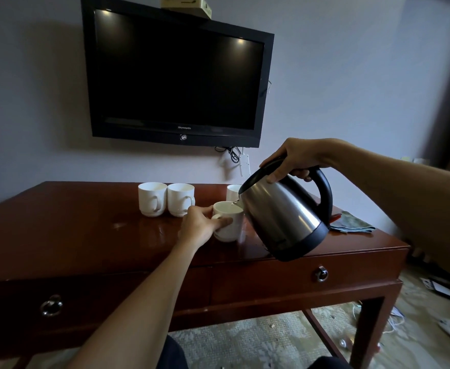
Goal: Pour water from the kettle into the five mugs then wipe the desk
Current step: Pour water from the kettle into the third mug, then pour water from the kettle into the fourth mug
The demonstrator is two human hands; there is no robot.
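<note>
My right hand point(295, 158) grips the black handle of a steel kettle point(279, 211), tilted to the left with its spout over a white mug point(230, 222). A thin stream of water runs from the spout into that mug. My left hand point(201, 226) holds this mug by its side and handle on the dark red desk point(85, 230). Two more white mugs point(152, 199) point(180, 199) stand side by side behind it to the left. Another white mug point(233, 191) is half hidden behind the kettle. A grey-green cloth point(351, 223) lies at the desk's right end.
A black TV point(176, 75) hangs on the wall above the desk, with cables below it. The desk has two drawers with ring pulls point(321, 274). Cables and small items lie on the carpet at the right.
</note>
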